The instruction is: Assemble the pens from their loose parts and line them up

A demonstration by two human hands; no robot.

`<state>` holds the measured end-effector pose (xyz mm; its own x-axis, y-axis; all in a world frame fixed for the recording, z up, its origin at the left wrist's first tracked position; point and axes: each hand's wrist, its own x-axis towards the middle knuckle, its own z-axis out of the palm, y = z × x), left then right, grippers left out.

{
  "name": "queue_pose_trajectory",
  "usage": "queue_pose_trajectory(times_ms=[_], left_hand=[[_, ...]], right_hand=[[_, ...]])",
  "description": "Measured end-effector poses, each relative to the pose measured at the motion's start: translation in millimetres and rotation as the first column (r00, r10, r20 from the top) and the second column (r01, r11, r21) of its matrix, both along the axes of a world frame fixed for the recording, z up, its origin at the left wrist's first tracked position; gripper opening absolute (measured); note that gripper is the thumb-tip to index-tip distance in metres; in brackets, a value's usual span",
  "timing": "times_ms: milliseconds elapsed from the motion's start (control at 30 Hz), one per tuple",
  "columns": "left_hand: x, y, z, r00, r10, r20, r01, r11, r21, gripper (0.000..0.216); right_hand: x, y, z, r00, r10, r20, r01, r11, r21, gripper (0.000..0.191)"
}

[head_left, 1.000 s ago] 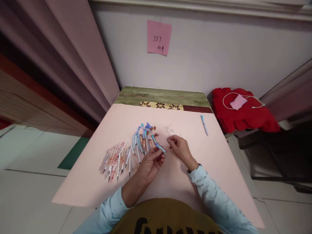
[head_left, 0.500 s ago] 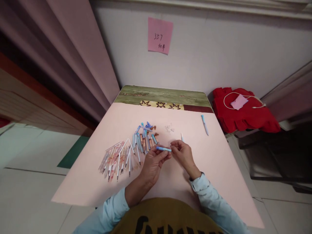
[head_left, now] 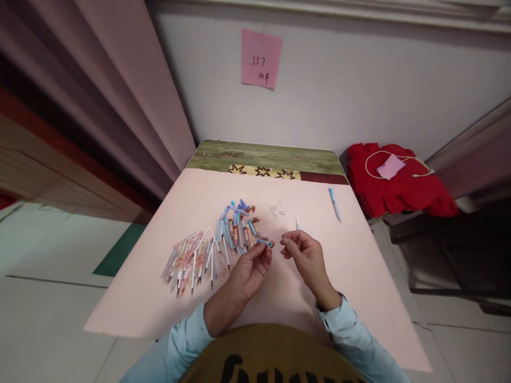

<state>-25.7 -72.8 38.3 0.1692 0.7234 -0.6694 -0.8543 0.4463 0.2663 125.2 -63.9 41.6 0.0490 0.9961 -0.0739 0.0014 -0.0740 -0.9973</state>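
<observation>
Between the thumb and fingers of my left hand (head_left: 252,270) is a short blue pen barrel (head_left: 265,242), its round end turned toward my other hand. My right hand (head_left: 306,256) is closed in a pinch just to the right, apart from the barrel; whatever its fingertips hold is too small to make out. Blue and brown pen barrels (head_left: 235,231) lie in a pile beyond my left hand. Left of them spread white refills (head_left: 194,271) and clear tubes with reddish marks (head_left: 186,255). A white-tipped piece (head_left: 297,223) shows behind my right hand, partly hidden.
Small blue caps (head_left: 242,205) and brown caps (head_left: 253,209) sit behind the barrels. Tiny springs (head_left: 277,210) lie to their right. One blue pen (head_left: 335,204) rests near the right edge of the table (head_left: 351,298). Beyond that edge is a red cloth (head_left: 399,194) with a white cable.
My right hand has drawn away to the right from the barrel. My left hand has shifted slightly left and turned the barrel so its end shows more.
</observation>
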Motion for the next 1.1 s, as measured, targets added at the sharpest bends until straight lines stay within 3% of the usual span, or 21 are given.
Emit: queue_pose_trajectory(times_ms=[67,133,200,267,333,467,600,700,933,1100], left_hand=[[0.3,-1.4,-0.5,1.0,-0.02,0.007,0.02,1.0,0.023,0.014],[1.0,-2.8,0.8,0.999,-0.032,0.01,0.032,0.999,0.034,0.015],[1.6,-3.8,3.2,0.999,-0.029,0.015,0.028,0.999,0.042,0.016],[1.4,-4.0,5.6,1.0,-0.02,0.016,0.019,0.998,0.055,0.017],[0.2,-3.3,7.0,1.0,-0.02,0.012,0.019,0.998,0.067,0.016],[-2.5,-1.0,5.3,1.0,-0.028,0.009,0.027,0.998,0.058,0.012],[-0.7,-0.6,2.1,1.0,-0.008,-0.004,0.008,0.998,0.069,0.01],[1.2,-1.8,2.2,1.0,-0.01,-0.023,0.013,0.995,0.103,0.01],[0.8,-5.2,3.7,0.995,-0.027,-0.095,0.043,0.984,0.175,0.017],[3.7,-7.6,-3.0,0.996,-0.045,-0.077,0.057,0.986,0.155,0.014]], right_hand=[[2.9,1.5,-7.0,0.974,-0.037,0.222,0.02,0.997,0.08,0.023],[6.1,4.6,-16.9,0.887,-0.09,0.454,0.017,0.987,0.162,0.019],[7.8,7.3,-25.7,0.815,-0.102,0.57,-0.007,0.983,0.185,0.016],[7.5,8.0,-29.3,0.828,-0.08,0.555,-0.006,0.988,0.152,0.016],[5.5,5.7,-25.7,0.894,-0.074,0.443,0.027,0.994,0.11,0.018],[0.2,-5.7,-1.2,0.971,-0.092,0.221,0.068,0.991,0.112,0.023],[-5.1,-16.7,20.1,0.925,-0.107,0.365,0.004,0.962,0.273,0.012],[-7.8,-19.6,22.2,0.878,-0.131,0.46,-0.044,0.936,0.35,0.007],[-8.2,-20.0,16.1,0.824,-0.131,0.551,-0.095,0.928,0.362,0.006],[-11.1,-22.5,15.9,0.789,-0.094,0.607,-0.115,0.948,0.296,0.014]])
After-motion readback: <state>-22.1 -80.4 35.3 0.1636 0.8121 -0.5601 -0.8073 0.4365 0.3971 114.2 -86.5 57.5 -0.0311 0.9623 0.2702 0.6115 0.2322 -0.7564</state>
